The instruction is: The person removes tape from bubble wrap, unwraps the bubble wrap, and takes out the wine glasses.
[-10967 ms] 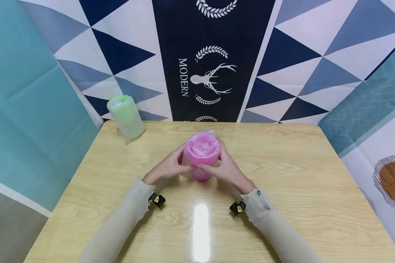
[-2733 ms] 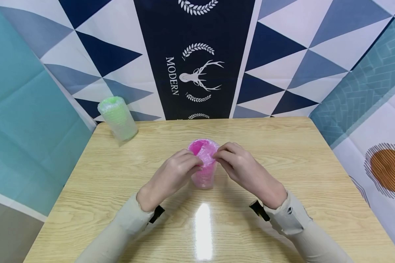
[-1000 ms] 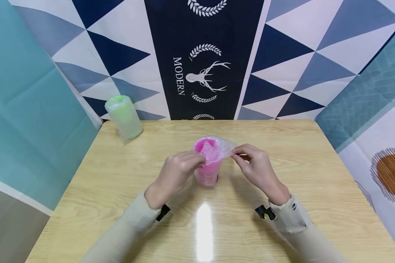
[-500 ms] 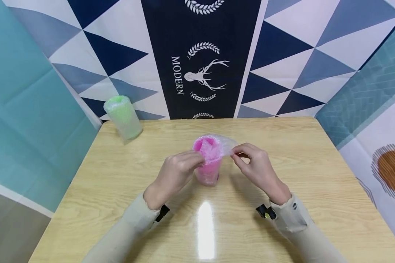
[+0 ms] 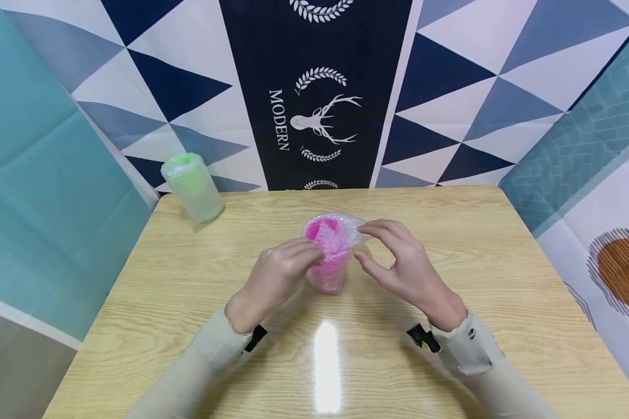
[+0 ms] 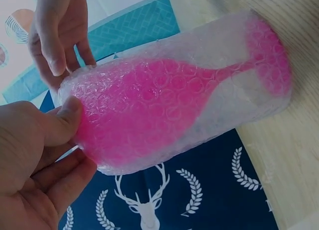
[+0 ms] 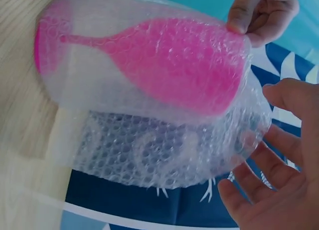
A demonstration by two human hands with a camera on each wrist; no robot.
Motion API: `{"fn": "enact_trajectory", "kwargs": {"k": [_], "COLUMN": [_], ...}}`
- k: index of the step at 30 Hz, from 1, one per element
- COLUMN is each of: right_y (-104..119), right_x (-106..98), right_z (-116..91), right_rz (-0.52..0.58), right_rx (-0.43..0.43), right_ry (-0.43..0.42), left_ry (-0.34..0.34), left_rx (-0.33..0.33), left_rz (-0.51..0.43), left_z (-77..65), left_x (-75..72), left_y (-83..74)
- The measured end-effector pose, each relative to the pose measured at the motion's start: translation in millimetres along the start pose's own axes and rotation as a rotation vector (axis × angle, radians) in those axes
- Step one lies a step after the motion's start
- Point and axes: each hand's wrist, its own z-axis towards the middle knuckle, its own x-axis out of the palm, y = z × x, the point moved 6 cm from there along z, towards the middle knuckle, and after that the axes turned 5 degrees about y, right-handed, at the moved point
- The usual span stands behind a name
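A pink wine glass (image 5: 331, 269) in bubble wrap stands upright on the table. The left wrist view shows its bowl (image 6: 144, 105), stem and round foot (image 6: 273, 58) through the wrap. At the rim, my left hand (image 5: 279, 278) pinches glass and wrap between thumb (image 6: 65, 121) and fingers. A loose flap of bubble wrap (image 7: 164, 150) hangs off the glass's right side. My right hand (image 5: 406, 265) is beside that flap, thumb and fingers spread apart; its fingertips are behind or against the flap's edge in the right wrist view. Crumpled wrap fills part of the glass's mouth.
A green bubble-wrapped object (image 5: 194, 189) stands at the table's back left corner. The wood table (image 5: 430, 233) meets a patterned cloth wall (image 5: 314, 105) at its back edge. Teal cloth (image 5: 57, 163) hangs on the left.
Earlier both hands gripped the wrapped glass, then worked at its rim. My right hand pulled the flap out to the right; now it has let go and its fingers have spread.
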Motion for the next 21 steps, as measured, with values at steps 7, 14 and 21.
{"fn": "enact_trajectory", "kwargs": {"k": [7, 14, 21], "right_y": [4.7, 7.2, 10.4], "right_x": [3.6, 5.1, 6.1], "right_z": [8.3, 9.9, 8.1], "right_rz": [-0.042, -0.062, -0.076], "right_rx": [-0.047, -0.098, -0.121], "right_ry": [-0.012, -0.044, -0.023], "left_ry": [0.013, 0.016, 0.010], "left_rx": [0.061, 0.114, 0.132], "left_rz": [0.027, 0.003, -0.001], "left_z": [2.0, -0.3, -0.3], "left_x": [-1.4, -1.6, -1.0], "left_y": [-1.8, -1.7, -3.4]}}
